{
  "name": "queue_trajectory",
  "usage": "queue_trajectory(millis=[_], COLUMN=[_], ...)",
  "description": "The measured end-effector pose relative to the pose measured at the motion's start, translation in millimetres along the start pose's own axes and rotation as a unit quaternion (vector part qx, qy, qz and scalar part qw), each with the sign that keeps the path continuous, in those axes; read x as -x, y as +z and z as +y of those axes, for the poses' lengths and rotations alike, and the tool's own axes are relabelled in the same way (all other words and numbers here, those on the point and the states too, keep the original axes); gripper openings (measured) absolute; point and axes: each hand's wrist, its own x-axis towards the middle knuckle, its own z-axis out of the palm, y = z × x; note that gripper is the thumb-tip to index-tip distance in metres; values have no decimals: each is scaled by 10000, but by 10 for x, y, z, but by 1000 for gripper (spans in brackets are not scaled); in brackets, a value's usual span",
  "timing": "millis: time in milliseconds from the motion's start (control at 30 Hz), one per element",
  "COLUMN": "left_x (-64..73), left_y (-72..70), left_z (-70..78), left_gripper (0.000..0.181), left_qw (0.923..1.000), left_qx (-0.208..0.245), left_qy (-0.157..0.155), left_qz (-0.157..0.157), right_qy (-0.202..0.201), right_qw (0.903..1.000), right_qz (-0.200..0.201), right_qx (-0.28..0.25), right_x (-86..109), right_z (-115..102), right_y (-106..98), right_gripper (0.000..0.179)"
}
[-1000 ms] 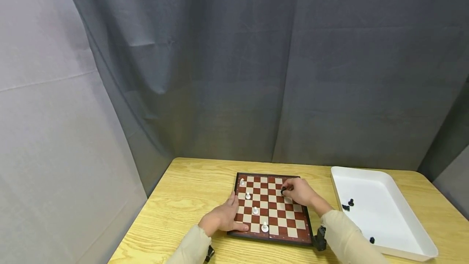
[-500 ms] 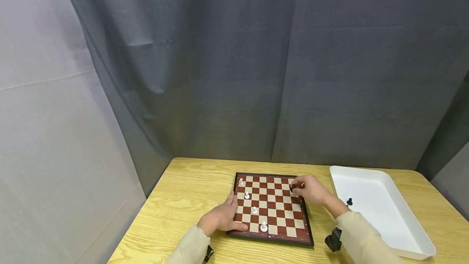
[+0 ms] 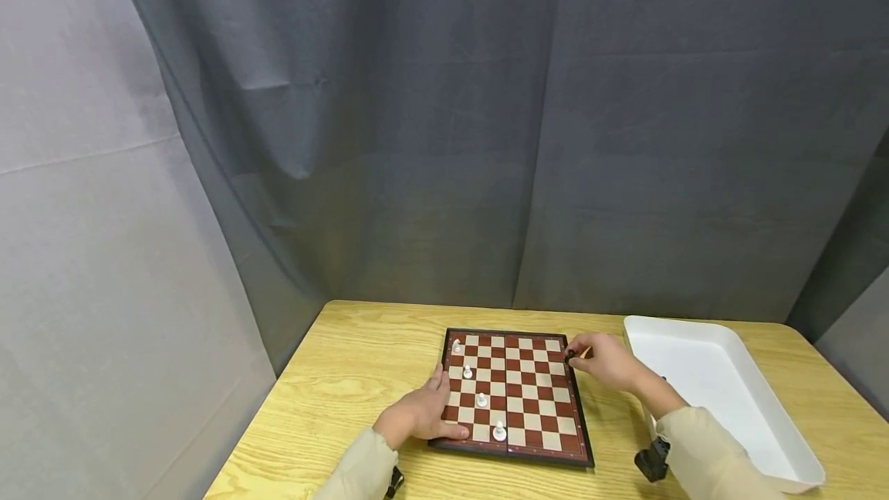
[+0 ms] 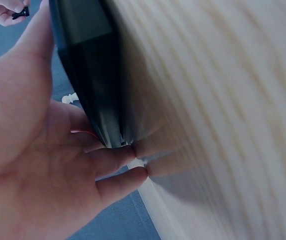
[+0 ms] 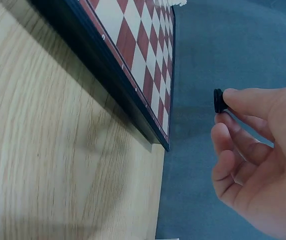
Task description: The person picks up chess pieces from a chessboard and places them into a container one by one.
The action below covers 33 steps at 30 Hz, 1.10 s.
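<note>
My right hand (image 3: 603,361) pinches a small black chess piece (image 3: 570,356) between thumb and fingertips, at the right edge of the chessboard (image 3: 531,388). In the right wrist view the piece's round base (image 5: 217,101) faces away from the fingers, out beyond the board's corner. My left hand (image 3: 420,412) rests at the board's near-left side, the thumb lying on the near-left squares and the fingers straight along the left edge. From the left wrist, those fingers (image 4: 118,185) reach the wooden tabletop beside the board. Several white chess pieces (image 3: 481,400) stand in a slanting line on the left half.
A shallow white tray (image 3: 722,376) lies to the right of the board. My right forearm covers part of it, and a bit of black piece (image 3: 664,379) shows beside the arm. Grey curtains (image 3: 444,176) rise behind the wooden table (image 3: 361,346).
My right hand has moved rightward from over the board's right half to its edge, carrying the black chess piece. My forearm now covers more of the tray. The left hand has stayed put.
</note>
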Motion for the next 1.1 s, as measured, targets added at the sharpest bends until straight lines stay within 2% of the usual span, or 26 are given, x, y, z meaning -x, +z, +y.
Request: queue_trajectory(millis=[400,1100], left_x=[-2,-27], left_y=[-8,0], left_z=[14,-2], left_gripper=[110,110], left_qw=[9999,9999], left_qx=[-16,-12], left_qy=[48,91], left_qz=[103,116], right_qy=[-56,275], right_qw=[9999,9991], right_qz=[88,225], right_qx=[-2,233], right_x=[86,229], right_z=[81,320], right_y=[-124,-388], right_gripper=[4,9])
